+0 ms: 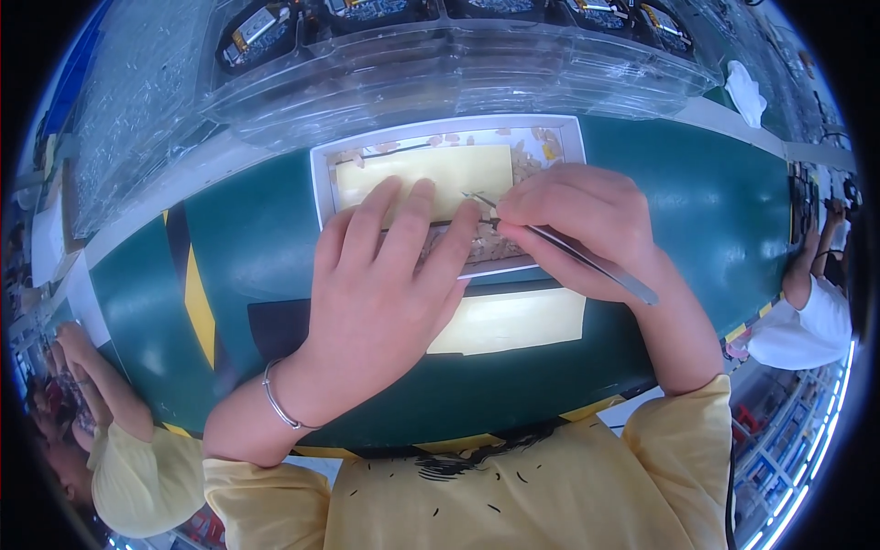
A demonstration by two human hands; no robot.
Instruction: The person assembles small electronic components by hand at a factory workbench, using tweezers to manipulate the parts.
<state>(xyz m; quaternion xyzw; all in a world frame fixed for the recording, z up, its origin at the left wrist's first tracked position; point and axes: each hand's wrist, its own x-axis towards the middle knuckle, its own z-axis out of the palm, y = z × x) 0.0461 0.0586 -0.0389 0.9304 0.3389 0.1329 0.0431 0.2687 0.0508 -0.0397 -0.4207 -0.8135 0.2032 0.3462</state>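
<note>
A shallow white box [576, 137] stands in front of me with a pale yellow sheet [467, 160] inside and many small tan scraps [486, 246] around it. My left hand [380, 261] is open, its fingers spread over the sheet's near side and resting on it. Pinched in my right hand [582, 215] is a pair of metal tweezers [596, 261]. Their tips reach the sheet's near right part, beside my left index finger. Whether a scrap is between the tips is too small to tell. A second pale yellow sheet [513, 321] lies nearer me, partly on a black strip [275, 325].
Behind the box rise stacked clear plastic trays [458, 73] holding dark round parts with circuit boards [261, 32]. The green table [678, 211] has black-and-yellow tape [197, 302] at its left. Co-workers sit at the left [137, 458] and right [807, 316].
</note>
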